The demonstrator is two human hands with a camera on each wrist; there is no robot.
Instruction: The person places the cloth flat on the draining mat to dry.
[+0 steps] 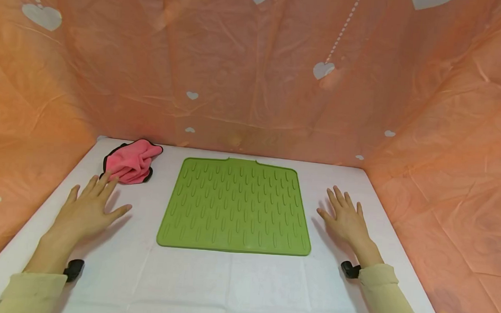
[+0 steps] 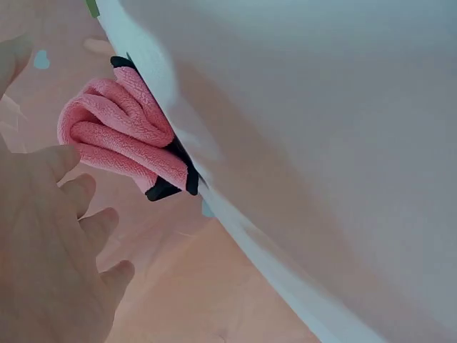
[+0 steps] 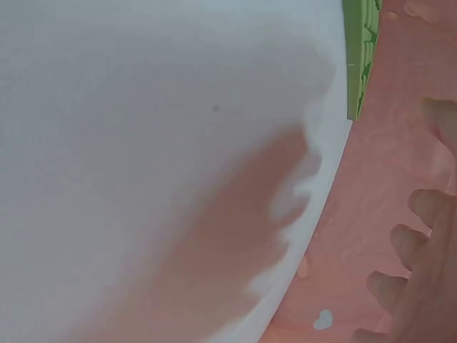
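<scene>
A left hand (image 1: 87,211) and a right hand (image 1: 346,220) hover palm-down above a white-covered counter (image 1: 192,286), at the lower left and right of the frame, their shadows falling on the surface. Each grip is wide, fingers fanned and thumb held out, with nothing in it. Between them, at the centre of the frame, a green mat (image 1: 236,205) patterned with slim elongated ridges lies flat, a shallow tab on its far edge. At the left of the frame, just beyond the left hand, sits a crumpled pink cloth (image 1: 131,162) edged in black; the fingertips overlap its near side, though whether they touch it cannot be told. Pale sleeves (image 1: 35,292) end above black wrist devices (image 1: 73,270). Orange sheeting (image 1: 236,111) printed with pale hearts (image 1: 324,70) fills the upper frame and both sides.
</scene>
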